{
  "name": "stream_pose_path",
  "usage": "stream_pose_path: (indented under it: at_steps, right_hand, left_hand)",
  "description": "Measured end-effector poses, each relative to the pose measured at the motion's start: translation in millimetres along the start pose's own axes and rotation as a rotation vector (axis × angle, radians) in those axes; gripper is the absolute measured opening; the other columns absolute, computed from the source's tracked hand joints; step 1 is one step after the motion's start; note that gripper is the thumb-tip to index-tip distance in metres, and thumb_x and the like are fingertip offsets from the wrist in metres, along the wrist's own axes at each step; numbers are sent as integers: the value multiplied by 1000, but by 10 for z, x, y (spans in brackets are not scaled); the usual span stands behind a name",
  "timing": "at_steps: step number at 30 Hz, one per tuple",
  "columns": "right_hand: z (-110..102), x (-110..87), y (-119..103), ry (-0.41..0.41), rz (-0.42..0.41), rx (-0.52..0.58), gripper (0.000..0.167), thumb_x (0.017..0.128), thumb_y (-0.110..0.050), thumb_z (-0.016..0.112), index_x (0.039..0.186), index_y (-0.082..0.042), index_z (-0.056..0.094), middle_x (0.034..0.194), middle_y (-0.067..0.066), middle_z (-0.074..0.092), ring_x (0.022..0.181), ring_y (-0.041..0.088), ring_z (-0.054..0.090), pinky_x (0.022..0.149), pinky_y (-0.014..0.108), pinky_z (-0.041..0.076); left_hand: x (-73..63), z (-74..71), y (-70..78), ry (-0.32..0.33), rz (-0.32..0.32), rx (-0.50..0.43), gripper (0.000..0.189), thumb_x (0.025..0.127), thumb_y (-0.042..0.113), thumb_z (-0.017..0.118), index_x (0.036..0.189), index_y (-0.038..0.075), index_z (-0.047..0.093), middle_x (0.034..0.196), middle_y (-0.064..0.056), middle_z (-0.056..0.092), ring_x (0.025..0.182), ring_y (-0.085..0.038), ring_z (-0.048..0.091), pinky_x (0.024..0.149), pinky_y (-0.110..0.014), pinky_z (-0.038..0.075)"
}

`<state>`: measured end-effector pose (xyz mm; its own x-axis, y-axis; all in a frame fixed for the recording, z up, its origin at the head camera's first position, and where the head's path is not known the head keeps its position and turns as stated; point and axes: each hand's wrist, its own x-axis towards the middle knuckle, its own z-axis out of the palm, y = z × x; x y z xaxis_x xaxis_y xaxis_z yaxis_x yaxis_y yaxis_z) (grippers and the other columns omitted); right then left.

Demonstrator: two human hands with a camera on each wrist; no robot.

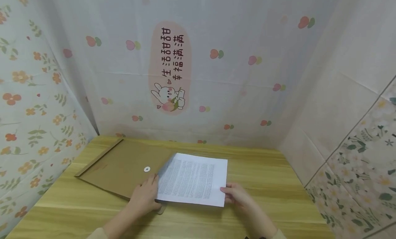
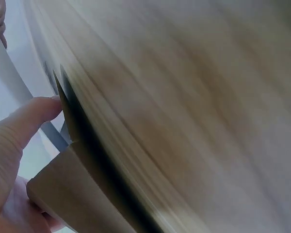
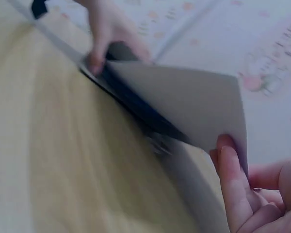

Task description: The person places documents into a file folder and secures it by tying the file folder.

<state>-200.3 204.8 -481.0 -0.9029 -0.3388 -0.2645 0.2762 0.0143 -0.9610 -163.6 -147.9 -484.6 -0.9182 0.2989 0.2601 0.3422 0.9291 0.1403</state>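
Observation:
A brown paper file envelope (image 1: 119, 165) with a white round button lies on the left half of the table. White printed sheets (image 1: 191, 180) stick out of its open right end, the rest hidden inside. My left hand (image 1: 144, 196) grips the envelope by the near corner of that opening, fingers on top. In the left wrist view the thumb (image 2: 36, 114) bears on the envelope's edge. With thumb and fingers, my right hand (image 1: 239, 195) pinches the right edge of the sheets. The right wrist view shows their plain underside (image 3: 184, 97), raised off the table.
The wood-grain table (image 1: 272, 184) ends at a white curtain (image 1: 235, 105) with fruit prints and a rabbit drawing. Flowered cloth (image 1: 34, 105) hangs along the left side, and another flowered panel (image 1: 365, 180) closes off the right.

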Motion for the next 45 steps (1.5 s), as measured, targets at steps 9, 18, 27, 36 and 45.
stream_pose_path:
  at_steps: [9, 18, 27, 36, 45]
  right_hand:
    - [578, 154, 40, 53, -4, -224, 27, 95, -19, 61, 95, 8, 65, 59, 1, 60, 47, 7, 56, 46, 18, 48]
    - [942, 291, 82, -30, 56, -34, 8, 92, 3, 51, 88, 6, 57, 67, 9, 64, 63, 19, 68, 63, 34, 58]
    - [1240, 469, 92, 11, 34, 15, 8, 91, 4, 51, 90, 10, 56, 66, 12, 65, 65, 22, 69, 64, 33, 58]
    - [1454, 645, 141, -2, 20, 53, 12, 91, 2, 54, 96, 13, 58, 71, 14, 66, 69, 23, 69, 67, 34, 57]
    - [1611, 811, 187, -18, 11, 48, 15, 92, 0, 56, 98, 14, 60, 75, 16, 68, 64, 17, 67, 63, 30, 57]
  left_hand:
    - [38, -13, 51, -19, -7, 0, 97, 54, 28, 87, 129, -17, 45, 130, -31, 47, 114, -43, 51, 82, -58, 48]
    - [12, -52, 77, -28, 7, -16, 97, 53, 25, 89, 129, -17, 45, 130, -32, 46, 115, -44, 50, 82, -60, 47]
    - [2, -38, 93, 4, 22, 6, 95, 53, 27, 86, 128, -16, 47, 127, -29, 49, 113, -41, 52, 79, -57, 49]
    - [-1, -55, 98, 26, 21, 0, 98, 49, 28, 88, 127, -15, 47, 126, -29, 50, 112, -40, 52, 77, -57, 49]
    - [-15, -17, 109, 42, 27, -35, 102, 48, 33, 89, 128, -15, 47, 126, -27, 50, 109, -40, 55, 77, -57, 49]
